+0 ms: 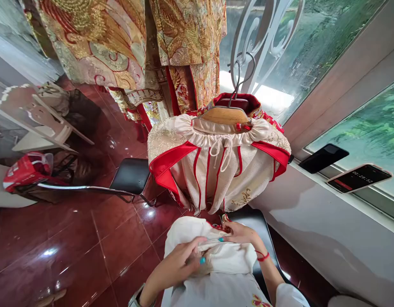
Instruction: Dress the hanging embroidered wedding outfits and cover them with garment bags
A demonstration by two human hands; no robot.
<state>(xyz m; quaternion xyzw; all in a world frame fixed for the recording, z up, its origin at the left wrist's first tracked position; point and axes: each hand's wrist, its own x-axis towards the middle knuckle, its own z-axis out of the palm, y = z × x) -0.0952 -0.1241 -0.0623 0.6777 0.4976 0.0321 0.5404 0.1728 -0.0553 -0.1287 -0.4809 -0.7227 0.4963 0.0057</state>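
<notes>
White cloth (187, 230) with red edging lies bunched across my lap. My left hand (176, 262), wearing a watch, has its thumb and fingers curled about a fold of the cloth; its other fingertips are partly hidden and slightly blurred. On the far right part of the bundle, my right hand (240, 234), with a red string on the wrist, grips the cloth near a red and gold trim (226, 219). Just beyond both hands hangs a cream and red gathered skirt (212, 179) with a tied white drawstring, on a wooden hanger (224, 115).
Gold embroidered robes (120, 47) hang behind. A black chair (129, 175) is to the left, near a red bag (27, 170) and a white chair (46, 115). Two phones, one dark (324, 157) and one running a timer (359, 178), rest on the right windowsill.
</notes>
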